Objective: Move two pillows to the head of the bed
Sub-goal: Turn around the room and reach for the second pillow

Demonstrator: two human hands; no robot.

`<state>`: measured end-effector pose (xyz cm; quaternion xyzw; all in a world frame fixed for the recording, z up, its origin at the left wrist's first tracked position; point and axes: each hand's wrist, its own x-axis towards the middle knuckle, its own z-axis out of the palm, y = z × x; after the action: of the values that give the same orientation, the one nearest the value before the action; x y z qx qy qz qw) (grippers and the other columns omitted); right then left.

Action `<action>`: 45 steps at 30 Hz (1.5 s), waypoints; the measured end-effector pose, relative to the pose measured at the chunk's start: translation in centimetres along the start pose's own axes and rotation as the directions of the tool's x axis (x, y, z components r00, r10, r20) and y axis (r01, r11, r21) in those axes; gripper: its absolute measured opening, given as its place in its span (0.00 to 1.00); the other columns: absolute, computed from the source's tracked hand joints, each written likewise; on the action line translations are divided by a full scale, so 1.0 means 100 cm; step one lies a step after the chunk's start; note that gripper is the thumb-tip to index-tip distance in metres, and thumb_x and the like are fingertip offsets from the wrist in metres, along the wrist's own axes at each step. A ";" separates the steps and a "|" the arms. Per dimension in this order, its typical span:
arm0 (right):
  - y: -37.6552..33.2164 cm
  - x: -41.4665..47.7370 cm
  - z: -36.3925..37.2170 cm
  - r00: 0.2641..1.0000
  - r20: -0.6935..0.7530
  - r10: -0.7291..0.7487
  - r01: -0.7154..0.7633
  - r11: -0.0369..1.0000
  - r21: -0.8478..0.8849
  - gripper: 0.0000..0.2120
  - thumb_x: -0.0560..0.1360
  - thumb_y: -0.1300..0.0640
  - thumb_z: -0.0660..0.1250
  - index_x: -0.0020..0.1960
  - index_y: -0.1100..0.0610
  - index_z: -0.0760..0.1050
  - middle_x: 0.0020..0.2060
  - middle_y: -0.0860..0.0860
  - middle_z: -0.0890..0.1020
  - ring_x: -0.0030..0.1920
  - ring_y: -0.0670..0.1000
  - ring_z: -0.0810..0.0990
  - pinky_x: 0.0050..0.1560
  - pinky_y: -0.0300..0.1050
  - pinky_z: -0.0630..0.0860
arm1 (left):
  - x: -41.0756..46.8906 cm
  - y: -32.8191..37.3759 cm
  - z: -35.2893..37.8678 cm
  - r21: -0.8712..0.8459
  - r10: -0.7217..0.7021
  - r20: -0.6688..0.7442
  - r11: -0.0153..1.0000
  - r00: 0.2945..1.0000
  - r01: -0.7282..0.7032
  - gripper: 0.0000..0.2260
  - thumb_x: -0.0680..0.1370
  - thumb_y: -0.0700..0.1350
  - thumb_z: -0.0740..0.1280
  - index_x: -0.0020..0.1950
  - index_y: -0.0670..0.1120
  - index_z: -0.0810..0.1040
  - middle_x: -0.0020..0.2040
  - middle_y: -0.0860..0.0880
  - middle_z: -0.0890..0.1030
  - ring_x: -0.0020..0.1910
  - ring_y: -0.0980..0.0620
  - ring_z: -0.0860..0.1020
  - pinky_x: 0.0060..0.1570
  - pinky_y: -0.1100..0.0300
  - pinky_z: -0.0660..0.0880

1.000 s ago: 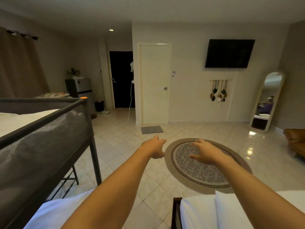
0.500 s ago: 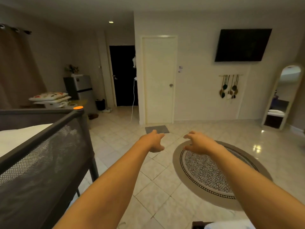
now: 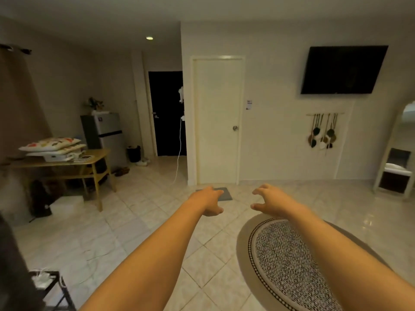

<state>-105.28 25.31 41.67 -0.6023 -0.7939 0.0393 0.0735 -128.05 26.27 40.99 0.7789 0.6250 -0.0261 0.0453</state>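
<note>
My left hand and right hand outstretched, empty, fingers loosely curled, well right of the wooden table, two pillows stacked on it.

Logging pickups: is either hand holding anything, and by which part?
Nothing is held. Left hand and right hand reach forward empty; the pillows lie stacked on the table.

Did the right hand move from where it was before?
Yes. The right hand was over the round rug; now it reaches past the rug's far edge, toward the white door.
</note>
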 end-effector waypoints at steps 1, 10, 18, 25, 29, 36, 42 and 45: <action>0.012 0.016 -0.001 1.000 -0.010 0.009 -0.009 1.000 0.016 0.28 0.76 0.41 0.65 0.72 0.52 0.67 0.71 0.52 0.69 0.68 0.55 0.70 0.66 0.52 0.70 | 0.019 0.003 -0.004 -0.001 0.016 -0.017 1.000 1.000 -0.016 0.32 0.79 0.56 0.64 0.81 0.52 0.55 0.79 0.45 0.58 0.73 0.40 0.66 0.67 0.43 0.69; 0.102 0.114 0.015 0.989 0.049 0.138 -0.141 0.988 0.057 0.28 0.75 0.40 0.65 0.72 0.49 0.68 0.72 0.49 0.68 0.66 0.53 0.73 0.65 0.55 0.72 | 0.172 0.034 -0.010 0.008 0.153 -0.005 0.988 0.988 -0.153 0.32 0.79 0.57 0.64 0.80 0.52 0.57 0.78 0.45 0.60 0.72 0.40 0.68 0.66 0.43 0.70; 0.183 0.192 0.014 0.940 0.023 0.341 -0.341 0.939 0.040 0.28 0.76 0.42 0.64 0.73 0.50 0.66 0.73 0.51 0.67 0.67 0.55 0.71 0.67 0.55 0.70 | 0.324 0.067 -0.022 0.023 0.350 0.015 0.936 0.937 -0.350 0.32 0.80 0.56 0.64 0.80 0.51 0.56 0.79 0.44 0.59 0.72 0.40 0.68 0.66 0.44 0.71; 0.257 0.197 0.011 0.804 -0.021 0.595 -0.592 0.803 0.068 0.28 0.75 0.41 0.65 0.72 0.49 0.66 0.72 0.50 0.68 0.67 0.54 0.72 0.66 0.54 0.72 | 0.426 0.157 -0.022 0.048 0.594 0.046 0.802 0.803 -0.596 0.32 0.78 0.56 0.65 0.80 0.51 0.58 0.78 0.43 0.61 0.72 0.40 0.68 0.66 0.43 0.71; 0.311 0.168 0.004 0.682 -0.057 0.729 -0.728 0.684 0.034 0.29 0.75 0.41 0.65 0.72 0.50 0.67 0.72 0.52 0.69 0.67 0.56 0.71 0.65 0.55 0.71 | 0.458 0.239 -0.013 0.045 0.727 0.084 0.680 0.681 -0.731 0.33 0.78 0.56 0.66 0.80 0.52 0.57 0.79 0.44 0.59 0.73 0.40 0.66 0.68 0.43 0.69; 0.402 0.083 -0.014 0.383 -0.067 0.921 -0.917 0.388 0.097 0.30 0.76 0.40 0.64 0.73 0.52 0.66 0.73 0.53 0.66 0.70 0.56 0.68 0.67 0.52 0.68 | 0.471 0.396 -0.015 0.071 0.900 0.106 0.417 0.423 -0.906 0.32 0.79 0.55 0.65 0.80 0.51 0.57 0.78 0.44 0.60 0.72 0.40 0.67 0.67 0.44 0.70; 0.441 0.019 -0.023 0.141 -0.086 0.986 -0.983 0.150 0.102 0.31 0.76 0.37 0.62 0.74 0.49 0.65 0.73 0.51 0.66 0.69 0.55 0.69 0.63 0.53 0.72 | 0.474 0.508 -0.012 0.069 0.961 0.162 0.214 0.222 -0.974 0.32 0.79 0.58 0.63 0.80 0.51 0.57 0.79 0.44 0.56 0.73 0.40 0.66 0.66 0.43 0.70; 0.445 -0.015 -0.014 0.005 -0.092 0.996 -0.996 0.014 0.089 0.30 0.75 0.37 0.62 0.73 0.49 0.66 0.72 0.51 0.67 0.67 0.56 0.71 0.61 0.55 0.74 | 0.463 0.561 0.001 0.064 0.970 0.226 0.072 0.085 -0.995 0.31 0.80 0.58 0.63 0.80 0.50 0.57 0.79 0.44 0.57 0.73 0.40 0.66 0.66 0.43 0.70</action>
<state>-62.38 35.89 36.24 -0.9871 -0.1352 0.0406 0.0751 -63.26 59.17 38.53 0.9922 -0.0741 -0.0999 0.0109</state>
